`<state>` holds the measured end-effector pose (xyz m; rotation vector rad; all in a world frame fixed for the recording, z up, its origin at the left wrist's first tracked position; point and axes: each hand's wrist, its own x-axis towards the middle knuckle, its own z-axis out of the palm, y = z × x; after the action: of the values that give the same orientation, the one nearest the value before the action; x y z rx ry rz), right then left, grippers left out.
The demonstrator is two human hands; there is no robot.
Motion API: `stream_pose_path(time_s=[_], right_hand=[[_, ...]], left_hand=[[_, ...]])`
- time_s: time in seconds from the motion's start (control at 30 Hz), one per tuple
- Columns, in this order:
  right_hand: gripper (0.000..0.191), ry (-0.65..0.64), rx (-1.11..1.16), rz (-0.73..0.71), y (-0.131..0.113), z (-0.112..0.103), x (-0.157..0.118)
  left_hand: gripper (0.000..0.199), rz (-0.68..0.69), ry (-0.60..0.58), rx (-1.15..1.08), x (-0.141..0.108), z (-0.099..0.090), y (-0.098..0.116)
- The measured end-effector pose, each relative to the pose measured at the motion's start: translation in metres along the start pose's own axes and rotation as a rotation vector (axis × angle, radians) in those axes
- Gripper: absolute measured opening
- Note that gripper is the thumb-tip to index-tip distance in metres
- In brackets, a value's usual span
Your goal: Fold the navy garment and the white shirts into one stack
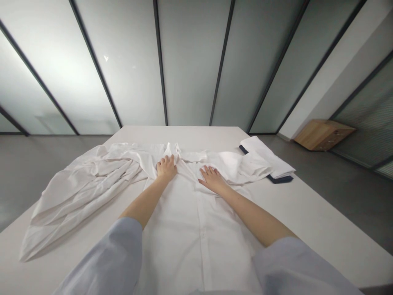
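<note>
Basically, a white button-front shirt of thin cloth [181,229] lies spread over the middle of a smooth white table [313,229], front placket [202,229] running near to far, collar area [193,156] at the far end; its near part passes out of view at the bottom; left hand [166,167] rests palm down on the shirt near the collar, left of the placket, fingers a little apart and slightly bent; right hand [211,179] lies flatter on the other side, palm down, fingers spread wide; both forearms come out of loose blue-grey sleeves [107,254]; a heap of creased white fabric [82,192] sits at left, in long folds stretching toward the near left; where it joins the shirt, if it does, cannot tell; at far right, a folded white cloth [267,157] lies on a dark navy folded piece [281,179], near the table's right edge, rumpled white fabric [248,167] just left of it; beyond, frosted glass panels [190,61] in dark frames, grey floor [325,176], light wooden drawer cabinet [319,134] at far right.
</note>
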<state>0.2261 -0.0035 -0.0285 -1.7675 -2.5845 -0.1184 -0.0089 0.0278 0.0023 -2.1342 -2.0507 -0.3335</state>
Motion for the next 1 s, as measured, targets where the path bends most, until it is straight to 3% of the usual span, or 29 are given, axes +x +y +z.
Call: stream_pose_path(time_s=[0.1,0.17,0.23,0.3,0.33,0.4,0.43,0.47,0.57,0.67,0.77,0.9,1.0], right_hand=[[0.067,-0.005,0.002,0.011,-0.001,-0.001,0.000],[0.067,0.001,0.004,0.018,-0.002,-0.001,0.001],[0.066,0.011,0.006,0.027,-0.002,-0.001,0.000],[0.065,0.021,0.007,0.033,-0.003,0.000,0.000],[0.064,0.025,0.007,0.034,-0.003,0.000,-0.001],[0.064,0.027,0.010,0.035,-0.004,-0.001,-0.002],[0.064,0.026,0.010,0.036,-0.005,-0.002,-0.002],[0.064,0.026,0.010,0.037,-0.006,-0.004,-0.003],[0.058,0.021,0.023,0.019,-0.006,-0.016,-0.002],[0.049,-0.034,0.107,0.052,-0.001,-0.034,0.010],[0.044,-0.020,0.217,0.174,0.013,-0.046,0.031],[0.063,0.054,0.274,0.274,0.031,-0.043,0.062],[0.044,0.026,0.282,0.300,0.036,-0.037,0.080]], left_hand=[[0.037,-0.071,-0.094,-0.107,0.019,0.003,-0.026],[0.034,-0.184,-0.085,-0.281,0.035,0.001,-0.047],[0.035,-0.420,0.036,-0.479,0.051,-0.007,-0.066],[0.038,-0.672,0.246,-0.584,0.063,-0.020,-0.081],[0.041,-0.723,0.368,-0.579,0.067,-0.027,-0.085],[0.043,-0.625,0.537,-0.516,0.069,-0.042,-0.083],[0.040,-0.493,0.545,-0.479,0.067,-0.047,-0.077],[0.035,-0.334,0.482,-0.450,0.064,-0.050,-0.067],[0.032,0.114,0.102,-0.336,0.046,-0.045,-0.031],[0.056,0.313,-0.106,-0.189,0.030,-0.024,0.000],[0.066,0.266,-0.210,-0.134,0.027,-0.003,0.015],[0.057,0.160,-0.316,-0.193,0.039,0.010,0.017],[0.040,0.054,-0.299,-0.345,0.053,0.011,0.018]])
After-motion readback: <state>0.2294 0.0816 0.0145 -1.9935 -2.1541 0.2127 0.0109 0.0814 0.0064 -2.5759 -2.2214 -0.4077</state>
